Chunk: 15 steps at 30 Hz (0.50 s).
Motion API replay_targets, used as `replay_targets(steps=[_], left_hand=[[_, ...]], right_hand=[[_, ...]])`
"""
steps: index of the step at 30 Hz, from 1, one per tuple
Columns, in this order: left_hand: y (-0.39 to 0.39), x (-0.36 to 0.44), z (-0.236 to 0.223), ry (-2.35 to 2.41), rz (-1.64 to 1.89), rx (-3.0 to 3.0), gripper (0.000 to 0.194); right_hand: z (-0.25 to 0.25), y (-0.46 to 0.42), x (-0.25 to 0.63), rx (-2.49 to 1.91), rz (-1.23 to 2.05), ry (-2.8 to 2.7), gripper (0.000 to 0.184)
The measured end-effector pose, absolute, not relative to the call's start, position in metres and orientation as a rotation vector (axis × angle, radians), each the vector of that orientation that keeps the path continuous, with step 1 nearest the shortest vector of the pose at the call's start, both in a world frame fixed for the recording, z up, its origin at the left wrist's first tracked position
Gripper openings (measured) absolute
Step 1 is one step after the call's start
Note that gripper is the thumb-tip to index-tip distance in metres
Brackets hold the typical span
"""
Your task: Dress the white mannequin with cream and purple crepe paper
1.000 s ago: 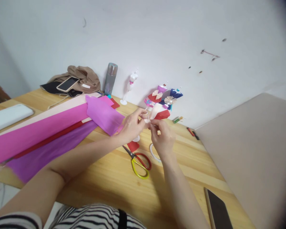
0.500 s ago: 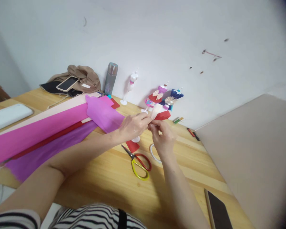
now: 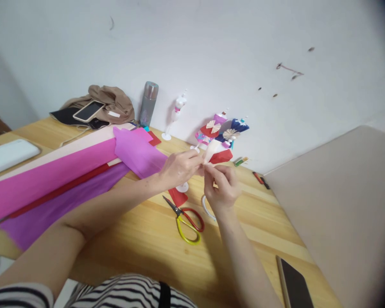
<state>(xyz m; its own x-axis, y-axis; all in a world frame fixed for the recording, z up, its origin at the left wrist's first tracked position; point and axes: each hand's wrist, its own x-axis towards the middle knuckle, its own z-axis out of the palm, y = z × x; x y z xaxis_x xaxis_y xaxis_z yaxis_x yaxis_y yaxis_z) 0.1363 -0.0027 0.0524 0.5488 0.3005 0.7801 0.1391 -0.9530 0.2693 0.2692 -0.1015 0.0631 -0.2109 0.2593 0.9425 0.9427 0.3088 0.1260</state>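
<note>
Holding pale paper (image 3: 211,149) by its near end in narrowed left hand (image 3: 181,167) and right hand (image 3: 223,188), about equally close to both, with long axis slanting away and rightward.

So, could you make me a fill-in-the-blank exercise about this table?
The left hand and right hand pinch near the end of a pale strip, while the ____ with one red and one yellow handle lie untouched.
The bottle stands between the brown cloth and a small, mostly ____ figure.
The small dress farthest right is dark ____.
The person's shirt has black and white ____.

Missing words: scissors; white; blue; stripes.
</note>
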Motion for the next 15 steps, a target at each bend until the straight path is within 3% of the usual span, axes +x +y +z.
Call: replay_targets(steps=[7, 15], left_hand=[[-0.0056, 0.1358, 0.0531, 0.344, 1.286, 2.528, 0.023], [-0.0067, 0.1342, 0.0536, 0.382, 1.289, 2.467, 0.019]], right_hand=[[0.0641, -0.1068, 0.2656, -1.276, -0.758, -1.619, 0.032], [0.0586, -0.1013, 0.2687, -1.374, -0.689, -1.612, 0.019]])
